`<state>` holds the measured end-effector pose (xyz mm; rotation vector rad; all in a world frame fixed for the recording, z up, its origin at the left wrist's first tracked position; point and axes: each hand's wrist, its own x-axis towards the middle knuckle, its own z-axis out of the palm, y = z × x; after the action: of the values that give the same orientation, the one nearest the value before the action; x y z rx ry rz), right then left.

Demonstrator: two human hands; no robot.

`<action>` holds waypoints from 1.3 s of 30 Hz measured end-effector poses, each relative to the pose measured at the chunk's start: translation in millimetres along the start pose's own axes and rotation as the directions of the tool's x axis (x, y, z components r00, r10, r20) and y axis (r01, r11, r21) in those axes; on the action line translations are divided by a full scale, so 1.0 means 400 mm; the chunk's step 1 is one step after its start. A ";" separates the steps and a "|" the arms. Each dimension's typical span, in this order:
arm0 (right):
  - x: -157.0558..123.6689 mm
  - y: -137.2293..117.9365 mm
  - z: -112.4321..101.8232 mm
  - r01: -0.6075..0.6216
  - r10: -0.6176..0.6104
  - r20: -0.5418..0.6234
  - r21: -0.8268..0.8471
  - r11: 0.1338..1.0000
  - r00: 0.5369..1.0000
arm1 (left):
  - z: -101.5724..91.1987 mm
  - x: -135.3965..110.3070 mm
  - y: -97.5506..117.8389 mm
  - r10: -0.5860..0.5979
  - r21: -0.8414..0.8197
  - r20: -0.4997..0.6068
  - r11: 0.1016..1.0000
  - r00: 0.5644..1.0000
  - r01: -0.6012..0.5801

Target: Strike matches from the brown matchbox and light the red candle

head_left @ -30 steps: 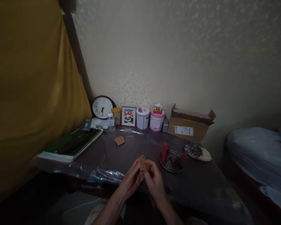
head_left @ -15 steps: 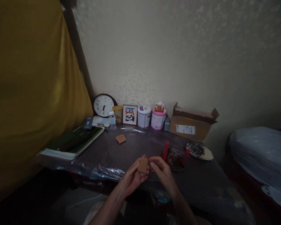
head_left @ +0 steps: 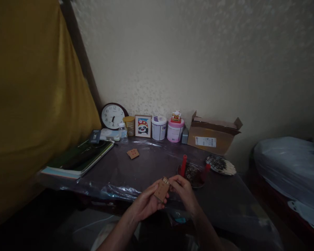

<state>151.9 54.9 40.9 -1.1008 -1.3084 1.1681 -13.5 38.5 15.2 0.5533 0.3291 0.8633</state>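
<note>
My left hand is closed around a small brown matchbox, held above the near edge of the dark table. The box's drawer is pushed out at its top end, and pale stick tips show there. My right hand pinches at that open end with thumb and fingers together. A second small brown box lies flat on the table further back. Just beyond my hands sits a round metal dish holding two red candles.
Along the wall stand a clock, a framed picture, two tins, and an open cardboard box. Books lie at left beside a yellow curtain. A plate of sticks sits at right; a covered bed is beyond.
The matchbox has tilted and its drawer now sticks out at the top. My right hand has come back onto the box's open end and pinches there. The view shifted slightly.
</note>
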 end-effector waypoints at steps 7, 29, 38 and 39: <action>-0.009 -0.018 -0.011 0.278 -0.258 0.107 -0.305 0.911 0.960 | -0.012 0.000 0.008 -0.074 -0.014 -0.009 0.997 0.997 0.074; -0.015 -0.007 -0.045 0.454 -0.283 0.377 -0.515 0.727 0.882 | -0.024 0.006 0.006 -0.138 0.072 -0.027 0.988 0.990 0.140; -0.021 -0.013 -0.042 0.454 -0.263 0.397 -0.530 0.716 0.879 | -0.027 0.005 0.006 -0.145 0.082 -0.026 0.986 0.989 0.147; -0.022 -0.012 -0.043 0.451 -0.259 0.396 -0.537 0.713 0.881 | -0.027 0.005 0.006 -0.146 0.084 -0.025 0.985 0.989 0.148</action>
<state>169.5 46.8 44.9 -1.0623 -2.1392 0.6144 -19.1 44.8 7.6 0.5932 0.4206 0.7142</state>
